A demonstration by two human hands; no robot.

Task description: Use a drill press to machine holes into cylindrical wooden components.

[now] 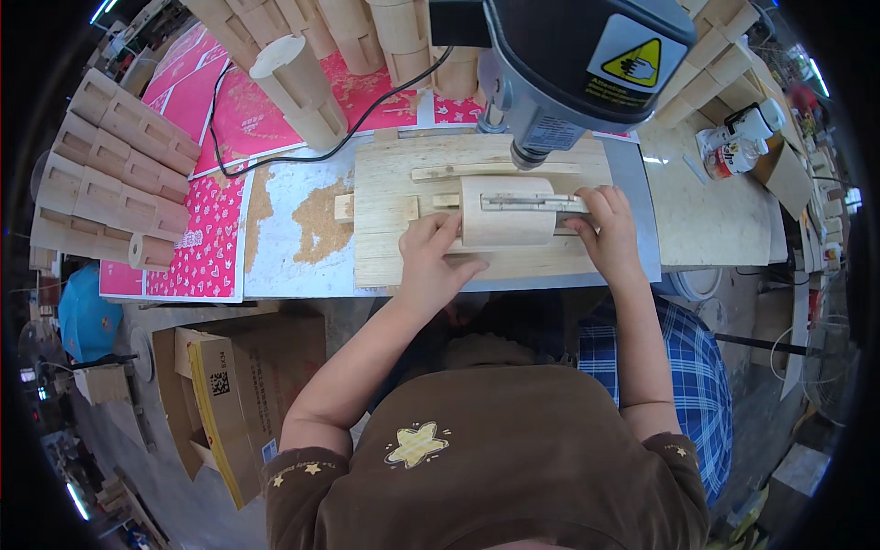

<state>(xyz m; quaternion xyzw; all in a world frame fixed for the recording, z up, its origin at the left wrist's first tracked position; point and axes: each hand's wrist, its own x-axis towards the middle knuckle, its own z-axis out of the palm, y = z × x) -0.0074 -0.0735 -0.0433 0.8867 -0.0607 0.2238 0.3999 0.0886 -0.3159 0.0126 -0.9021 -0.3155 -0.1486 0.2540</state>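
A pale wooden cylinder [509,231] lies on its side on a wooden board [385,188], its length running left to right. Along its top is a narrow metal-looking strip [524,203]. My right hand [612,229] pinches the strip's right end between thumb and fingers, beside the cylinder's right end. At the left end, my left hand [429,261] has its fingertips against the wood. Its thumb stretches out apart from the fingers, near the cylinder's front edge. Just above the cylinder hangs the chuck [529,154] of a dark drill-press-like machine [587,55].
Thin wooden battens [495,170] and small blocks [344,208] sit on the board. Stacked slotted wooden cylinders [119,188] stand at left, others behind. A black cable [339,147] crosses the pink sheets [215,247]. A cardboard box [229,394] is on the floor, lower left.
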